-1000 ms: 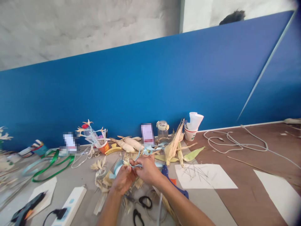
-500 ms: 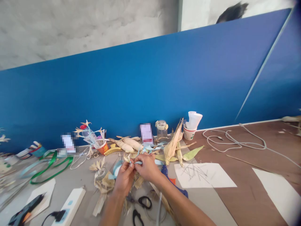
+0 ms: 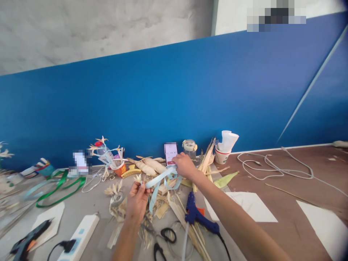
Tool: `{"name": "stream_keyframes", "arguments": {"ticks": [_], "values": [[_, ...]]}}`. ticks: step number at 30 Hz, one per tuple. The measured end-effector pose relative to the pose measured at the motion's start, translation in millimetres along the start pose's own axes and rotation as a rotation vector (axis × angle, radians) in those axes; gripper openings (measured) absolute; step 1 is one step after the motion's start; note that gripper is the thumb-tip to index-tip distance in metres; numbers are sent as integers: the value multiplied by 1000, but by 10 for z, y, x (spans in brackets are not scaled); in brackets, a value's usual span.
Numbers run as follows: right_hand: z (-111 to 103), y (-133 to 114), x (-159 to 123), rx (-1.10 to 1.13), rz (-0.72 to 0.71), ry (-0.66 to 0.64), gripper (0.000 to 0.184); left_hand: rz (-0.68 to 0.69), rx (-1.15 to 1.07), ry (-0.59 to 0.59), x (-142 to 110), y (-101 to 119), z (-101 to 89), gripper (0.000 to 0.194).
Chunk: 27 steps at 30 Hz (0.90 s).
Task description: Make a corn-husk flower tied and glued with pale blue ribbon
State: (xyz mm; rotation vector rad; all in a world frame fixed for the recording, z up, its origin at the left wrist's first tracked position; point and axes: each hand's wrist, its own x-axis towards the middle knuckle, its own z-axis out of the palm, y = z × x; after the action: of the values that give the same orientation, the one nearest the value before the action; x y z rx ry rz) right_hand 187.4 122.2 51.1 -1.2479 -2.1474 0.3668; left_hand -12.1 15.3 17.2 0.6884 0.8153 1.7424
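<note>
My left hand (image 3: 137, 201) pinches a small pale flower of dried corn husk (image 3: 137, 178) by its base, where a light blue ribbon (image 3: 159, 177) begins. The ribbon runs slantwise up to my right hand (image 3: 185, 166), whose closed fingers grip it further along. Loose loops of it hang below between the hands. Beneath lie scraps of dry husk (image 3: 162, 210). Black-handled scissors (image 3: 168, 235) rest nearer me, their blades partly covered. A blue glue gun (image 3: 202, 217) lies below my right forearm.
Behind the hands stand a phone (image 3: 170, 149), a lidded jar (image 3: 189, 146) and a paper cup (image 3: 222, 156). Husk flowers (image 3: 107, 154) rise near an orange cup (image 3: 119, 169). At left are green ribbon (image 3: 61, 192), a power strip (image 3: 81, 235) and a black glue gun (image 3: 32, 239). A white cable (image 3: 272, 174) coils at right.
My hands were close together at the flower. Now my right hand has moved up and right, drawing the ribbon out, while the left has shifted slightly left with the flower.
</note>
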Motion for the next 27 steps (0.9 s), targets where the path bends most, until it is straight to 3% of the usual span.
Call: {"name": "stream_keyframes", "arguments": {"ticks": [4, 8, 12, 13, 15, 17, 18, 20, 23, 24, 27], "values": [[-199, 71, 269, 80, 126, 180, 23, 32, -45, 53, 32, 23, -34, 21], [-458, -21, 549, 229, 201, 319, 30, 22, -67, 77, 32, 23, -18, 22], [-606, -72, 573, 256, 56, 511, 32, 7, -91, 113, 37, -1, -16, 27], [-607, -57, 528, 199, 8, 465, 35, -1, -93, 112, 38, -14, -21, 27], [-576, -11, 402, 23, 3, 184, 54, -26, -83, 106, 38, -49, -30, 26], [-521, 10, 258, -139, 142, -132, 77, -56, -52, 105, 30, -87, -31, 25], [-490, -5, 189, -187, 201, -225, 79, -74, -30, 103, 24, -104, -28, 24], [-420, -97, 61, -146, 151, -215, 69, -103, 16, 84, 7, -130, -15, 24], [-258, -346, -113, 174, -44, 54, 43, -120, 82, 53, -19, -146, 10, 25], [-184, -431, -169, 308, -58, 64, 37, -125, 104, 45, -25, -146, 18, 25], [77, -608, -322, 537, -46, -83, 29, -136, 157, 31, -37, -142, 30, 25]]}}
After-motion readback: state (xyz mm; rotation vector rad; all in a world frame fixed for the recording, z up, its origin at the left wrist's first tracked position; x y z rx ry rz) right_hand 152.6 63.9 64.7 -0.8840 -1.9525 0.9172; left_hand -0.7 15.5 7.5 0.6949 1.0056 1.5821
